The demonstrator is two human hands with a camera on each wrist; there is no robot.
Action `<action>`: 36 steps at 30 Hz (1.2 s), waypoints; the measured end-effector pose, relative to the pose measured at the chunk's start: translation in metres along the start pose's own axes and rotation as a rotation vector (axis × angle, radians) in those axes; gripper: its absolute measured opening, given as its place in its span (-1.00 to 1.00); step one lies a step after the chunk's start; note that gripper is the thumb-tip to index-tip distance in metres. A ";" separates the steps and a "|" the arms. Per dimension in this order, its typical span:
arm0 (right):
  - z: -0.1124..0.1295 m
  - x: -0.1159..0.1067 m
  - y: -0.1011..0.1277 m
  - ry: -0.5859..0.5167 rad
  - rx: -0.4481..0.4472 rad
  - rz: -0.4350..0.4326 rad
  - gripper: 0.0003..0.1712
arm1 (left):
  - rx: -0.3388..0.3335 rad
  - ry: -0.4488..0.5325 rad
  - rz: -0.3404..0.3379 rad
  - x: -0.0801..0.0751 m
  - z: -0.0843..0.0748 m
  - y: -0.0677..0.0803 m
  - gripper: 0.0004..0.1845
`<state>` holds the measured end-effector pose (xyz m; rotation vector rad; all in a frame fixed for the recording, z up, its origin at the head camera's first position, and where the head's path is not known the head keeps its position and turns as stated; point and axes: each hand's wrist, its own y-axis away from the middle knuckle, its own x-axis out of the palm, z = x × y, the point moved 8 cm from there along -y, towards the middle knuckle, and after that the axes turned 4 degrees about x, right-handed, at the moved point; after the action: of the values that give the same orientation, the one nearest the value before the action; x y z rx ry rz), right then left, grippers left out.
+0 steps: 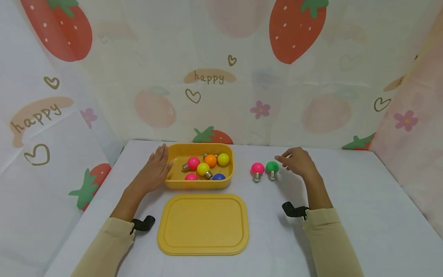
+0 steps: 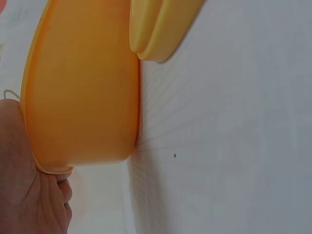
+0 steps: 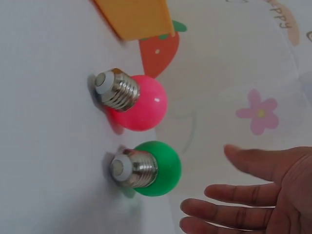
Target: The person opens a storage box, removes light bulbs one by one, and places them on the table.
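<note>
A rounded rectangular yellow plastic tray point(image 1: 173, 184) sits on the white cloth-covered table point(image 1: 363, 200), holding six small glossy globe bulbs with threaded metal screw bases: two pink, two yellow, one orange and one blue. The left hand point(image 1: 155, 169) rests flat against the tray's left wall, fingers straight and thumb at the rim, grasping nothing. The matching flat yellow lid point(image 1: 203, 224), with a raised border, lies on the table just in front of the tray. To the right of the tray, a pink bulb point(image 1: 257, 170) and a green bulb point(image 1: 272, 169) lie side by side, bases toward the viewer. The right hand point(image 1: 299, 161) hovers just right of the green bulb, fingers relaxed and loosely spread, not touching it.
</note>
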<state>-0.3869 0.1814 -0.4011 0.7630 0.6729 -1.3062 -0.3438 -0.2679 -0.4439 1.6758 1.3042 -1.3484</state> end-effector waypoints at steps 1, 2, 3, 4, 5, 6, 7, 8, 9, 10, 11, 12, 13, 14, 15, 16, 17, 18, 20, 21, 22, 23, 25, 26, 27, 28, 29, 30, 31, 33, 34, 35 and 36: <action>0.002 -0.002 0.002 0.007 -0.006 -0.010 -0.45 | 0.000 0.000 0.000 0.000 0.000 0.000 -0.25; 0.005 -0.004 0.003 0.014 -0.014 -0.019 -0.47 | -0.001 -0.002 0.003 0.000 0.000 0.000 -0.25; 0.008 -0.006 0.005 0.017 -0.019 -0.027 -0.49 | -0.002 -0.005 0.004 0.000 0.001 0.000 -0.25; 0.010 -0.007 0.007 0.018 -0.025 -0.035 -0.51 | -0.003 -0.006 0.005 0.000 0.000 0.000 -0.25; 0.013 -0.009 0.008 0.020 -0.030 -0.042 -0.52 | -0.003 -0.007 0.005 0.000 0.000 0.000 -0.25; 0.016 -0.010 0.010 0.018 -0.037 -0.048 -0.52 | -0.004 -0.006 0.005 0.000 0.001 0.000 -0.25; 0.019 -0.011 0.011 0.014 -0.040 -0.055 -0.53 | -0.004 -0.006 0.007 0.000 0.000 0.000 -0.25; 0.021 -0.012 0.013 0.011 -0.043 -0.059 -0.53 | -0.006 -0.007 0.007 0.000 0.000 0.000 -0.25; 0.024 -0.012 0.014 0.005 -0.043 -0.062 -0.53 | -0.007 -0.006 0.008 -0.001 0.000 0.000 -0.25; 0.026 -0.013 0.016 0.000 -0.043 -0.063 -0.53 | -0.007 -0.005 0.007 -0.001 0.000 0.000 -0.25; 0.028 -0.013 0.017 -0.001 -0.043 -0.065 -0.52 | -0.004 -0.003 0.007 -0.001 -0.001 0.000 -0.25; 0.030 -0.013 0.018 -0.003 -0.041 -0.066 -0.52 | -0.005 -0.003 0.008 0.000 0.000 0.000 -0.25; 0.031 -0.013 0.018 -0.005 -0.041 -0.066 -0.53 | -0.005 -0.002 0.009 0.000 0.000 0.000 -0.25; 0.033 -0.012 0.019 -0.008 -0.042 -0.067 -0.53 | -0.007 -0.003 0.009 0.000 0.000 0.000 -0.25; 0.035 -0.012 0.020 -0.011 -0.046 -0.067 -0.53 | -0.006 -0.004 0.009 0.001 0.000 0.000 -0.25; 0.037 -0.011 0.020 -0.012 -0.051 -0.068 -0.53 | -0.006 -0.006 0.009 0.001 0.000 0.000 -0.25; 0.039 -0.011 0.021 -0.012 -0.057 -0.069 -0.53 | -0.006 -0.007 0.009 0.001 0.000 0.001 -0.25; 0.041 -0.010 0.021 -0.013 -0.064 -0.069 -0.53 | -0.009 -0.009 0.009 0.001 0.001 0.001 -0.24; 0.046 -0.009 0.022 -0.017 -0.081 -0.070 -0.53 | -0.008 -0.009 0.007 0.000 0.000 0.001 -0.24; 0.048 -0.008 0.023 -0.018 -0.090 -0.071 -0.53 | -0.007 -0.009 0.006 0.000 0.000 0.001 -0.24; 0.050 -0.008 0.024 -0.019 -0.098 -0.072 -0.53 | -0.006 -0.007 0.005 0.000 0.000 0.001 -0.25; 0.052 -0.007 0.024 -0.020 -0.106 -0.073 -0.53 | -0.005 -0.006 0.004 0.000 0.000 0.001 -0.25; 0.056 -0.006 0.026 -0.026 -0.118 -0.073 -0.54 | -0.002 -0.001 0.002 0.000 -0.001 0.001 -0.25; 0.057 -0.005 0.026 -0.031 -0.121 -0.071 -0.54 | -0.002 -0.001 0.001 -0.001 -0.001 0.001 -0.25; 0.059 -0.005 0.027 -0.036 -0.122 -0.068 -0.54 | -0.002 -0.001 0.001 -0.001 -0.001 0.001 -0.25; 0.060 -0.004 0.027 -0.039 -0.123 -0.064 -0.54 | -0.002 -0.002 0.002 -0.001 -0.001 0.001 -0.25; 0.060 -0.003 0.027 -0.040 -0.123 -0.062 -0.55 | -0.004 -0.004 0.002 -0.001 -0.001 0.001 -0.25; 0.061 -0.002 0.028 -0.043 -0.125 -0.061 -0.55 | -0.005 -0.005 0.003 -0.001 -0.001 0.001 -0.25; 0.063 -0.002 0.028 -0.044 -0.129 -0.060 -0.55 | -0.007 -0.005 0.004 -0.001 -0.001 0.001 -0.25; 0.066 0.000 0.029 -0.044 -0.146 -0.059 -0.56 | -0.009 -0.008 0.005 -0.001 -0.001 0.001 -0.25; 0.069 0.000 0.029 -0.040 -0.158 -0.060 -0.56 | -0.009 -0.008 0.005 -0.001 -0.001 0.001 -0.25; 0.071 0.001 0.030 -0.038 -0.168 -0.059 -0.56 | -0.007 -0.006 0.001 -0.001 -0.001 0.000 -0.25; 0.074 0.003 0.030 -0.038 -0.177 -0.058 -0.56 | -0.003 -0.002 -0.001 -0.001 -0.002 0.000 -0.25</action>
<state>-0.3558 0.1233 -0.3562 0.5776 0.7737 -1.2910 -0.3427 -0.2665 -0.4421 1.6713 1.3061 -1.3477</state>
